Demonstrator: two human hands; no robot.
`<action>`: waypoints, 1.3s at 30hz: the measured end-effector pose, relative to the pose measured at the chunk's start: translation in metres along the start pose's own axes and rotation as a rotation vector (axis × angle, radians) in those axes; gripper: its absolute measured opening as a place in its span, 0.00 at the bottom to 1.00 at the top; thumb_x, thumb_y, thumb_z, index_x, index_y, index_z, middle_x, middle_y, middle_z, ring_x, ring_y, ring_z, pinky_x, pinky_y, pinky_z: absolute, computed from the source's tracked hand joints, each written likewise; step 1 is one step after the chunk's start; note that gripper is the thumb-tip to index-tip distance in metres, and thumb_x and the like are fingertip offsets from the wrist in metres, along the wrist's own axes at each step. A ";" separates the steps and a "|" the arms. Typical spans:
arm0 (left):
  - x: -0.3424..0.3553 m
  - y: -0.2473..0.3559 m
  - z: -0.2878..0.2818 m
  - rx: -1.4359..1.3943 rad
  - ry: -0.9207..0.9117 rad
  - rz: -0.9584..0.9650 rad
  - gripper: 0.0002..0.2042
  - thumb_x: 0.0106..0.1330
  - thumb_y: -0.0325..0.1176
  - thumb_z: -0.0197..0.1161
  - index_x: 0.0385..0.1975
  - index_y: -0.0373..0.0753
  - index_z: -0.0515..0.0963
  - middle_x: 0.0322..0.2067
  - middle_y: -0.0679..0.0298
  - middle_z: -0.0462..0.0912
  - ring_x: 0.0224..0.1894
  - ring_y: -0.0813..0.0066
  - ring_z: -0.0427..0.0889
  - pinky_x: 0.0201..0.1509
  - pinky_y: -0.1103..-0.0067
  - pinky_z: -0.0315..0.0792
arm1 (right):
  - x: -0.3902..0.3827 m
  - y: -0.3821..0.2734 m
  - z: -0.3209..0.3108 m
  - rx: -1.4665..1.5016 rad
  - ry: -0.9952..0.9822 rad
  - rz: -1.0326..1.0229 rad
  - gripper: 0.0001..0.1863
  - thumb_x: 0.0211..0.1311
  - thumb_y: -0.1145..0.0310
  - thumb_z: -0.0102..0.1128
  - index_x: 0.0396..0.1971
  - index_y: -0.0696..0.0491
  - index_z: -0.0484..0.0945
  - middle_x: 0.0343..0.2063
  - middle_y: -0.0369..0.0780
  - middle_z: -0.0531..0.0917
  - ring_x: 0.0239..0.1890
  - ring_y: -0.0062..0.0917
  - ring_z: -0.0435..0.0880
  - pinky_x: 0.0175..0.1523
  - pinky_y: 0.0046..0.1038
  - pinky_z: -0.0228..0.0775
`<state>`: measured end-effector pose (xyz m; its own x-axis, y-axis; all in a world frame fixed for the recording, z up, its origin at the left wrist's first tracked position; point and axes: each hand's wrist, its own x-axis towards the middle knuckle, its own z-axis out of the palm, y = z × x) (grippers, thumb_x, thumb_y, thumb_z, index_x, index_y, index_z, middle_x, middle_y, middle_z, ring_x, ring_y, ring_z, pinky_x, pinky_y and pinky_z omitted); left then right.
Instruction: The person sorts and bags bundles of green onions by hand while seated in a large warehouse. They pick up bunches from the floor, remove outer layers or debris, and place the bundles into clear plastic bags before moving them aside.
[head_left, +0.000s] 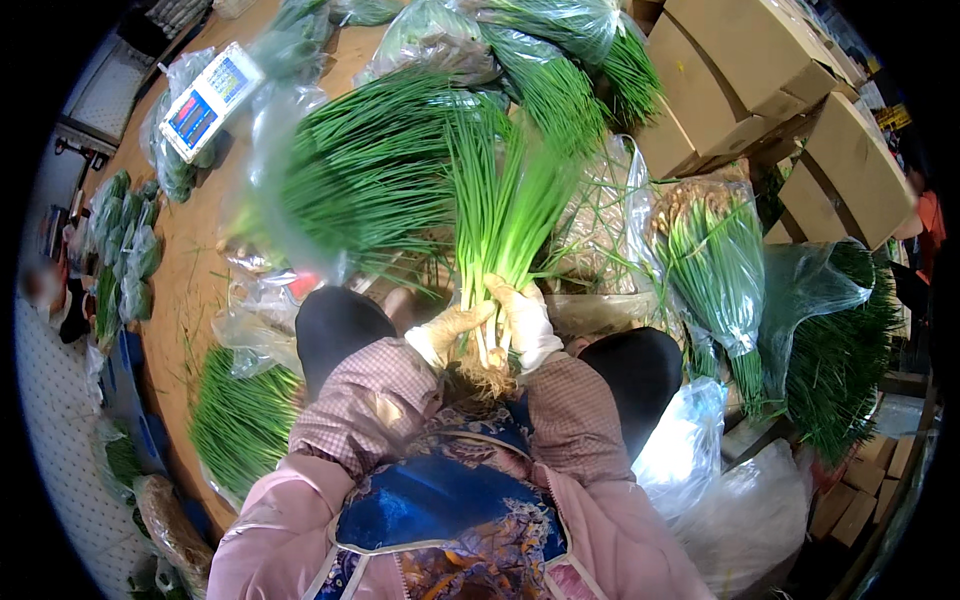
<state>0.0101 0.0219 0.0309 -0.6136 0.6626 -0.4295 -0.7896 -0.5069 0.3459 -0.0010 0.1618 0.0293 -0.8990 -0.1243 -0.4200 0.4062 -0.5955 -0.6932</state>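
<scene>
In front of my lap I hold a bunch of spring onions (495,215) upright, its green leaves pointing away from me. The pale stems and brown, tangled roots (487,378) hang toward my body. My left hand (447,332), in a pale glove, is closed around the stems from the left. My right hand (524,318), also gloved, grips the same stems from the right, a little higher. Beyond the left hand lies a large heap of green spring onions (370,165), partly inside clear plastic. Some leaf tips are blurred.
A white device with a coloured panel (212,100) stands far left. Bagged spring onions (712,260) lie to the right, with open cardboard boxes (750,60) behind. More greens (240,412) lie near my left knee (340,325). Clear plastic bags (745,515) lie at lower right.
</scene>
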 end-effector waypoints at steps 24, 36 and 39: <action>0.000 0.003 0.007 0.147 0.147 0.120 0.22 0.52 0.25 0.61 0.49 0.33 0.66 0.32 0.54 0.78 0.30 0.62 0.81 0.29 0.67 0.80 | -0.011 -0.008 0.002 -1.051 0.368 -0.460 0.21 0.60 0.52 0.52 0.19 0.56 0.74 0.12 0.40 0.74 0.13 0.28 0.73 0.22 0.33 0.64; 0.001 0.011 0.002 0.137 0.135 0.131 0.26 0.52 0.26 0.59 0.53 0.30 0.63 0.37 0.52 0.78 0.34 0.63 0.80 0.30 0.70 0.81 | -0.007 -0.013 -0.025 -1.067 0.045 -0.504 0.13 0.56 0.59 0.58 0.23 0.55 0.76 0.18 0.40 0.79 0.19 0.28 0.76 0.28 0.29 0.68; -0.002 0.012 0.006 0.155 0.073 0.109 0.27 0.53 0.27 0.60 0.55 0.31 0.62 0.38 0.52 0.78 0.37 0.65 0.80 0.29 0.72 0.79 | 0.004 -0.023 -0.023 -1.120 0.160 -0.398 0.13 0.62 0.62 0.52 0.22 0.55 0.73 0.15 0.36 0.75 0.18 0.18 0.74 0.25 0.22 0.67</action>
<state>0.0019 0.0178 0.0415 -0.6991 0.5640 -0.4395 -0.7105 -0.4788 0.5157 -0.0096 0.1931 0.0300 -0.9955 0.0591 -0.0739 0.0929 0.4614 -0.8823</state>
